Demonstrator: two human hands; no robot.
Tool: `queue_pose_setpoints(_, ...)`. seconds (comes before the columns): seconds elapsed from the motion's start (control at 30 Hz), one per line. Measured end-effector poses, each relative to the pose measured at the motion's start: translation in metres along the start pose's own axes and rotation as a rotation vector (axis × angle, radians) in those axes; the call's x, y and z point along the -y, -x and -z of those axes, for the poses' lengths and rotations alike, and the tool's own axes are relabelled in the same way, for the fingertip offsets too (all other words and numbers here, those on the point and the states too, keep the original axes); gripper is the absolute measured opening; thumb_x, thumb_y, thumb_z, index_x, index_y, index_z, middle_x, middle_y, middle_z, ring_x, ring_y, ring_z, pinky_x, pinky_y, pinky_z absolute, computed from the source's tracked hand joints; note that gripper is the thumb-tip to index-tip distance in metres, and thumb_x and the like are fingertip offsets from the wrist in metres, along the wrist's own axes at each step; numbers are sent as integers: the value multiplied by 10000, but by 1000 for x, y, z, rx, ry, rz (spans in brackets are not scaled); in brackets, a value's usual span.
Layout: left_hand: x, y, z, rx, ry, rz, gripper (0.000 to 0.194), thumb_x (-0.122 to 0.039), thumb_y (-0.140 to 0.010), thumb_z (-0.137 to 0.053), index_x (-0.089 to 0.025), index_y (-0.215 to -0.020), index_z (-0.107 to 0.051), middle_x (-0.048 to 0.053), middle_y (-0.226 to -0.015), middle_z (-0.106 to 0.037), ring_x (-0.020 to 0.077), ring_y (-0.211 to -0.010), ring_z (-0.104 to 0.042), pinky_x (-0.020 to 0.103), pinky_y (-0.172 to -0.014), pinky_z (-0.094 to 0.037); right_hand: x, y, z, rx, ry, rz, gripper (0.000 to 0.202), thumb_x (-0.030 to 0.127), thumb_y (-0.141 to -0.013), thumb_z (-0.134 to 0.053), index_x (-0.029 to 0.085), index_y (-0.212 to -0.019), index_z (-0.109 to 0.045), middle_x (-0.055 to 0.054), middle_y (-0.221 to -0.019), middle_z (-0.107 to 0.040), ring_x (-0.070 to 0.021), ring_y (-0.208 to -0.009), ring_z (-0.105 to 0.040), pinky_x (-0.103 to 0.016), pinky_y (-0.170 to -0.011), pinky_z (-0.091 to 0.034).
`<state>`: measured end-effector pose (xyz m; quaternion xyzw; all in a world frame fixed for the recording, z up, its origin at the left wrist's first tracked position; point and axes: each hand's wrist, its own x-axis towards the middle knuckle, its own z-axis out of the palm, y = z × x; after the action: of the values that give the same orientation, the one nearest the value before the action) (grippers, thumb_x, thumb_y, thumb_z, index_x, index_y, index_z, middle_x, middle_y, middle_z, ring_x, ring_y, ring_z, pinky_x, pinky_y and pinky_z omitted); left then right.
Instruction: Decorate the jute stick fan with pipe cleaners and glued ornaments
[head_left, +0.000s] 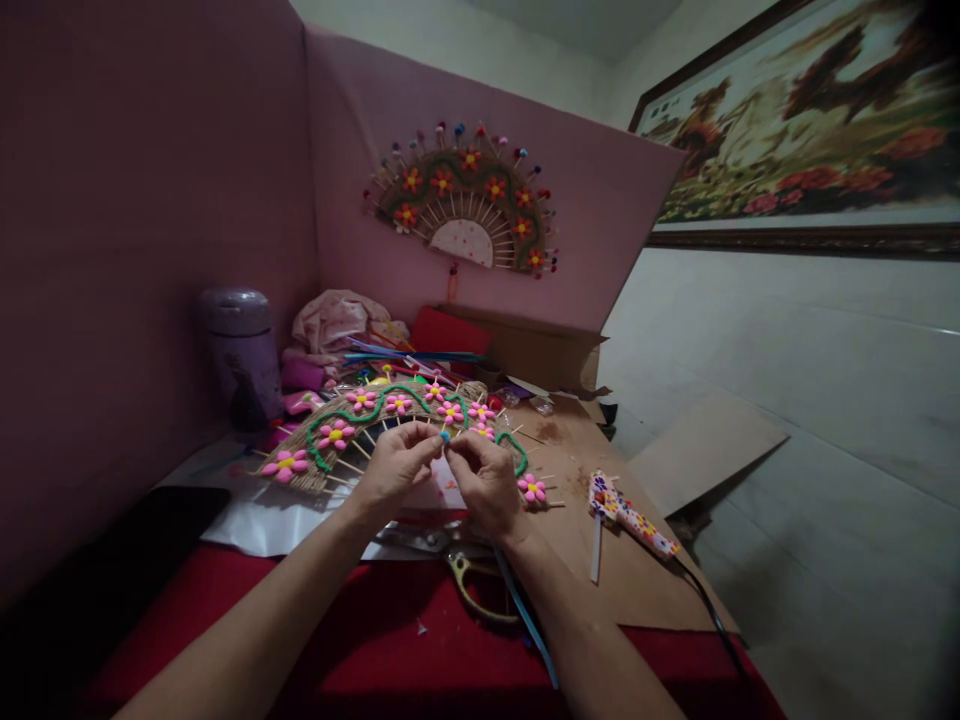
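Note:
In the middle, my left hand (405, 460) and my right hand (484, 475) meet with fingertips pinched on a small fuzzy blue ball (445, 437). Behind and around them lies a fan-shaped craft (311, 445) of sticks wrapped in twine, with pink flowers and a wavy green fuzzy cord. My hands cover part of its lower middle. Under my right wrist a long blue strip (531, 620) runs toward the front; whether it joins the ball is hidden. Scissors (480, 600) with a brass-coloured handle lie below my hands.
A flower-patterned hot glue gun (634, 518) rests on the brown cardboard (577, 590) at right, its cord trailing frontward. A purple tumbler (244, 355) stands at left. Colourful fuzzy stems (416, 356) are piled behind. A finished-looking fan (465, 200) hangs on the pink panel.

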<state>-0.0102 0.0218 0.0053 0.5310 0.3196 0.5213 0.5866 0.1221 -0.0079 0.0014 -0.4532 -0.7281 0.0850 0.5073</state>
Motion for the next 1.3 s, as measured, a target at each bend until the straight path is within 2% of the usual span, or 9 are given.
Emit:
queue_pose_setpoints(0.13,3,-1,6,-115,-510,-276,76,-236,-707,-573,-163,-690,-587,2,-650,-563,121,-594,-480,236,-566,-358,1,1,1,108,240,74,125,171,-821,-448,192,-746,-545,-3,-693,-575,-130,-656,-518,-227,-604,-349)
queue_pose_setpoints(0.27,0,-3,13,14,-873,-409,120,-137,-697,-516,-184,-608,-581,15,-649,-551,145,-649,-474,252,-618,-345,-3,-1,6,190,403,173,94,134,-777,-469,182,-771,-550,-31,-729,-582,-151,-681,-522,-246,-605,-344)
queue_pose_setpoints(0.33,-4,-3,14,123,-823,-359,116,-141,-686,-526,-182,-590,-576,7,-631,-540,140,-636,-467,241,-598,-343,-5,-3,8,143,318,128,106,132,-778,-465,186,-753,-553,-23,-714,-578,-144,-664,-516,-243,-597,-353)
queue_pose_setpoints(0.43,-10,-1,13,231,-509,-186,65,-216,-666,-597,-161,-636,-580,-11,-596,-526,117,-581,-455,217,-546,-342,-7,-6,8,66,-18,-33,118,194,-803,-477,192,-707,-547,9,-644,-554,-119,-604,-504,-223,-566,-376)
queue_pose_setpoints(0.53,-9,1,9,201,-218,-58,206,-323,-641,-661,-141,-660,-566,-23,-574,-511,81,-506,-415,197,-487,-312,-6,-6,2,73,-308,-176,143,265,-788,-516,184,-673,-540,29,-580,-515,-106,-543,-481,-212,-516,-385)
queue_pose_setpoints(0.6,-5,1,7,127,-147,-32,244,-351,-632,-673,-145,-643,-545,-37,-547,-486,68,-468,-381,192,-458,-288,-5,-4,-2,71,-368,-219,153,275,-781,-525,178,-664,-540,36,-564,-493,-98,-523,-462,-208,-500,-379)
queue_pose_setpoints(0.77,6,1,0,-129,-312,-204,137,-264,-673,-623,-154,-636,-549,-26,-602,-526,98,-563,-455,212,-551,-362,0,2,-9,21,-265,-173,148,245,-808,-488,175,-713,-576,28,-609,-512,-100,-567,-470,-207,-541,-378)
queue_pose_setpoints(0.87,4,3,-3,-201,-436,-259,86,-221,-687,-582,-158,-630,-565,-20,-607,-548,117,-598,-484,226,-595,-379,1,2,-7,16,-183,-122,188,270,-840,-460,173,-774,-608,13,-647,-556,-111,-601,-505,-214,-572,-387)
queue_pose_setpoints(1.3,3,3,1,-104,-450,-290,94,-243,-715,-596,-158,-717,-637,19,-683,-633,146,-662,-558,234,-612,-424,-4,-5,9,135,14,-20,183,276,-863,-435,189,-758,-557,20,-636,-554,-104,-574,-495,-207,-552,-346)
